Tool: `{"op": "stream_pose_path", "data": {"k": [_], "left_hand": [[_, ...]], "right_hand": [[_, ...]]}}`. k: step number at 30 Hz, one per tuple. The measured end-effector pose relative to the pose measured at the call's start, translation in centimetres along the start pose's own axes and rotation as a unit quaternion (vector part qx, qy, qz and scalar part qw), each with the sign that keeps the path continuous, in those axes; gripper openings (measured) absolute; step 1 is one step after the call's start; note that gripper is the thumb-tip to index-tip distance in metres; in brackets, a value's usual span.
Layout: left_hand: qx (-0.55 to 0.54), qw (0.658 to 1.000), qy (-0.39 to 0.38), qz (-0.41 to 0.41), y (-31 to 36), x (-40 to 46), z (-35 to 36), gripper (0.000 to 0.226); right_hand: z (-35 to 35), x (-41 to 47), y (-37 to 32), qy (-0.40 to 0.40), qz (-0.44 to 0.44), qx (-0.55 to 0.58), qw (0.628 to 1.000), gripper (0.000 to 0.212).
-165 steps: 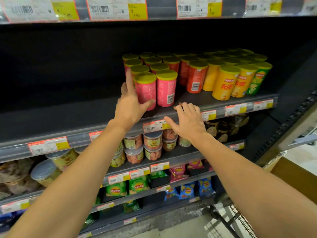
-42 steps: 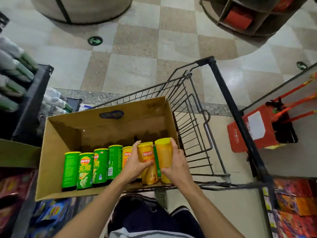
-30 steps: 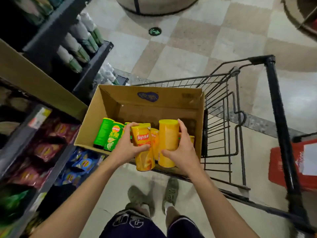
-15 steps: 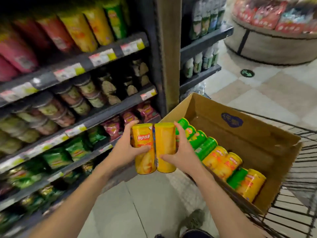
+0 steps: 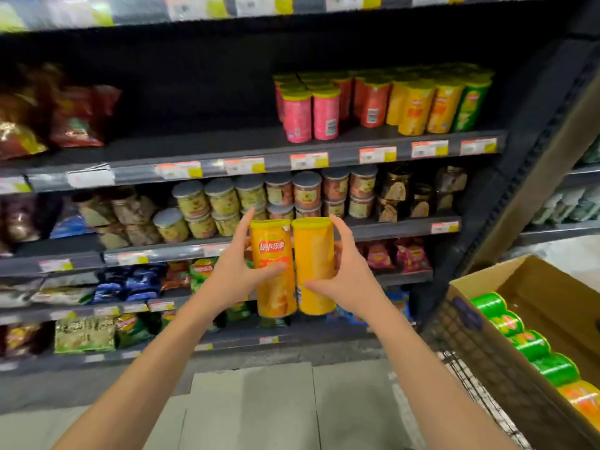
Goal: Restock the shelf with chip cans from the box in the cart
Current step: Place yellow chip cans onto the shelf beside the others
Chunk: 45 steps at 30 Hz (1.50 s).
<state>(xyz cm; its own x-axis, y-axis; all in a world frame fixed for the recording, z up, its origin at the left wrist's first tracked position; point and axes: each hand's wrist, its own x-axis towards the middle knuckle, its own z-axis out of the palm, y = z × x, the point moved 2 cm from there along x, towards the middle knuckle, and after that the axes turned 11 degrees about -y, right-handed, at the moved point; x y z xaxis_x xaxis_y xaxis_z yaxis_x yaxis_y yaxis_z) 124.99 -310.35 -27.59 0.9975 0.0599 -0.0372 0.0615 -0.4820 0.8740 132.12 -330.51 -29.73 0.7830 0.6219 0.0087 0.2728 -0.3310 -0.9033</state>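
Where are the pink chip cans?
In the head view, the pink cylindrical chip cans stand upper right of centre on the dark shelf, beside the red cans.

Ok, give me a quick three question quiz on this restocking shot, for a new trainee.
1. True or false: the left hand holds a can with the logo facing the camera.
2. Which lies in the box: A) green cans, B) pink cans, C) jars?
3. Fill in: the right hand holds a ____ can.

Key: 1 true; 2 A, green cans; 3 yellow.
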Motion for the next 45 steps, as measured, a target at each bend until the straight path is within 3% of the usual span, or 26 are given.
{"op": "stream_pose_path", "data": {"k": [8,17,29,45], "left_hand": [[-0.007,0.996,0.084,0.031,-2.0,-2.1,-10.4,0.103],[0.033,0.983,0.175,0.030,-2.2,4.2,-17.6,0.119],[0.072,0.975,0.168,0.125,1.2,19.8,-26.9,0.105],[0.023,0.982,0.139,0.125,-3.3,29.7,-28.1,0.110]], "right_hand": [[6.2,7.1,-7.8,-0.038,-0.088,-0.047,0.994,0.119],[8.0,16.0,-11.6,-0.019,-0.145,-0.049,0.988,0.116],[2.9,30.9,-14.9,0.094,-0.180,-0.042,0.978,0.118],[3.0,39.0,-10.9,0.151,-0.138,-0.061,0.977,0.117]]}}
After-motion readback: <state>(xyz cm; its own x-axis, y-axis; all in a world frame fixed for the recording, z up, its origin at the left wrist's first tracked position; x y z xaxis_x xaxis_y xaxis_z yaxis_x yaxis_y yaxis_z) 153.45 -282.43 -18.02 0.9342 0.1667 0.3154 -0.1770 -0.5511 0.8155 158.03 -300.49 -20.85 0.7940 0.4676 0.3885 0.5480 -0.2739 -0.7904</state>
